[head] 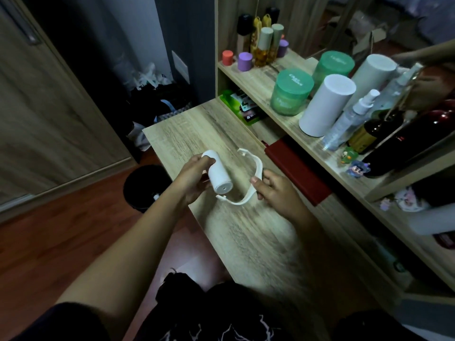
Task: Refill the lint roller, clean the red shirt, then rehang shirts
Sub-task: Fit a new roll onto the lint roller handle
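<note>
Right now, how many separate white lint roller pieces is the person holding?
2. The white roll is gripped in the left hand. The curved white frame is pinched by the right hand, just beside the roll. No further piece shows.

1. Your refill roll (219, 173) is white; roller frame (257, 161) white too.
2. Your desk (187, 134): pale wood grain.
3. Case (298, 173) beside you: dark red.
4. You see green jars (290, 93), white tubes (325, 104).
5. Bin (140, 185) black, floor (61, 242) red-brown.
</note>
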`<action>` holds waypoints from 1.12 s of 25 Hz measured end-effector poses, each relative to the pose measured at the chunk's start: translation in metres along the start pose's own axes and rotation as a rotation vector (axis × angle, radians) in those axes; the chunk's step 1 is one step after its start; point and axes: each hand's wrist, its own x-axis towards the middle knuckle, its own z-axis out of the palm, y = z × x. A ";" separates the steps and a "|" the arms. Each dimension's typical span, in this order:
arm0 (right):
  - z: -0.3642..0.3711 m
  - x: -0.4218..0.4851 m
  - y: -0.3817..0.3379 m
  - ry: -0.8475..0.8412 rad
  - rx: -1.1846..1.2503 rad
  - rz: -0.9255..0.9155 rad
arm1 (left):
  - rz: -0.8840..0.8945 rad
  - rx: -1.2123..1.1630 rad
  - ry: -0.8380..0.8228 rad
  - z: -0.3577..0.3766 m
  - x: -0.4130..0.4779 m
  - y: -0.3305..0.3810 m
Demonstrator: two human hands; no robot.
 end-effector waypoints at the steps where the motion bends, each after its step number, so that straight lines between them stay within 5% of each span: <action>1: -0.004 0.003 -0.004 -0.020 -0.050 -0.017 | 0.001 0.044 -0.015 0.000 -0.001 0.000; 11: 0.000 0.017 -0.004 -0.090 -0.181 0.005 | 0.019 0.016 -0.170 -0.002 -0.009 -0.010; 17: 0.010 0.019 -0.011 -0.080 -0.124 0.057 | -0.009 0.015 -0.096 0.011 -0.016 -0.005; 28: 0.017 0.014 -0.039 -0.013 -0.186 0.168 | 0.197 0.401 0.054 0.018 -0.023 -0.004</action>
